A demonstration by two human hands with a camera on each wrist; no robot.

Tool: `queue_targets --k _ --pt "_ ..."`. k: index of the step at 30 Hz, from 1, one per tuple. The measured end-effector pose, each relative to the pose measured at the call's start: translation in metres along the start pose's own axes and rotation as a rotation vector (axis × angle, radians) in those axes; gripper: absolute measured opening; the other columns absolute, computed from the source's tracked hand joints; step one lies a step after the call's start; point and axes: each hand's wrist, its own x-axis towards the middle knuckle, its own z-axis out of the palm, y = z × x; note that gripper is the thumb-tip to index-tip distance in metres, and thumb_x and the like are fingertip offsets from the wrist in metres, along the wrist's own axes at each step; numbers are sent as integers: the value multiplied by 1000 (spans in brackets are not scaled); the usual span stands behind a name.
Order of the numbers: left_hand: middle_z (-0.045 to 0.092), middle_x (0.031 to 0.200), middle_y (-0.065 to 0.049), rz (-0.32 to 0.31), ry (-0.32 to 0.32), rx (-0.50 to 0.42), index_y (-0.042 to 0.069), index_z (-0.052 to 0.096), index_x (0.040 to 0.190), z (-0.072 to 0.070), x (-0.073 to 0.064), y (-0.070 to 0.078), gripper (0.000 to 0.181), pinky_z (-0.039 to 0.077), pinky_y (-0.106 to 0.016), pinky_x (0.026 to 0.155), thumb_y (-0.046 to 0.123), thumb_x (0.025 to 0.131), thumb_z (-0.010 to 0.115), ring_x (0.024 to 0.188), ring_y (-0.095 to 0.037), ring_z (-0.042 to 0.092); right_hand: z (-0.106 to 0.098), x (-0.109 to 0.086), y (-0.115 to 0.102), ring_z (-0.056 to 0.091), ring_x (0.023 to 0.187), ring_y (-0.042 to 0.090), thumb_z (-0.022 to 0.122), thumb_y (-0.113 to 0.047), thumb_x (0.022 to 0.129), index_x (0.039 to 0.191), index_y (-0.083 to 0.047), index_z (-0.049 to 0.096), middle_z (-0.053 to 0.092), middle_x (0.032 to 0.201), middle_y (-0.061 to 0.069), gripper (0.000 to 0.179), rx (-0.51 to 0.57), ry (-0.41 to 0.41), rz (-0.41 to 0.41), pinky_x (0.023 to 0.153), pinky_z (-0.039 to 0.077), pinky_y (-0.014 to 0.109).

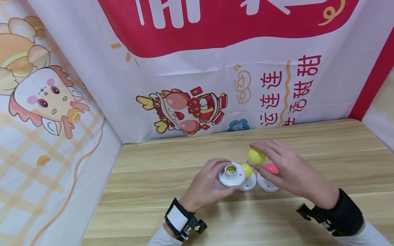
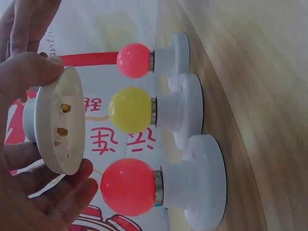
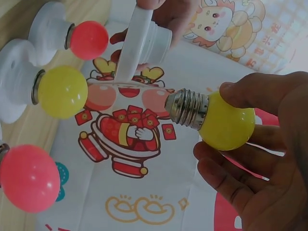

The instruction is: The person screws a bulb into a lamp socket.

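My left hand [image 1: 207,184] grips a round white lamp holder [image 1: 237,178] by its rim, raised above the table, with the socket mouth facing up. Two brass contacts show on its hollow underside in the left wrist view. A yellow bulb [image 3: 230,124] is pinched in my right hand [image 1: 292,169], its bare metal screw base [image 3: 188,109] pointing toward the lamp holder; the two are apart. Behind stand three white holders with bulbs fitted: a red bulb [image 2: 129,186], a yellow bulb [image 2: 131,109] and a pinkish-red bulb [image 2: 134,60]. The held holder mostly hides the red one in the head view.
The fitted holders stand side by side on a wood-grain table [image 1: 158,163]. A printed cloth [image 1: 184,68] hangs along the table's back edge, with more cloth at the left and right sides. Both wrists wear black straps with small cameras.
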Motion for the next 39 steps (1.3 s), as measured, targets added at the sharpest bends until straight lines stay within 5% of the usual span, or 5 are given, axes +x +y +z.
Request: queue_targets --k 14,28,39 --pt "60 148 -6 78 -22 35 7 60 146 10 11 10 72 54 -30 114 36 87 90 136 -18 57 9 10 -11 70 117 27 95 -10 77 141 -4 63 70 135 13 71 61 31 -88 94 66 46" --pt "60 146 -7 92 -50 73 6 59 147 17 11 15 73 58 -26 106 36 87 89 131 -18 57 16 9 -12 69 119 28 90 -12 83 140 -13 67 70 136 8 62 47 -43 -112 93 66 49" --pt "61 145 -6 99 -49 124 6 60 146 20 11 15 74 57 -30 109 40 87 89 130 -18 58 15 5 -13 68 126 29 85 -17 88 144 -14 65 69 140 8 60 46 -128 -46 101 63 51"
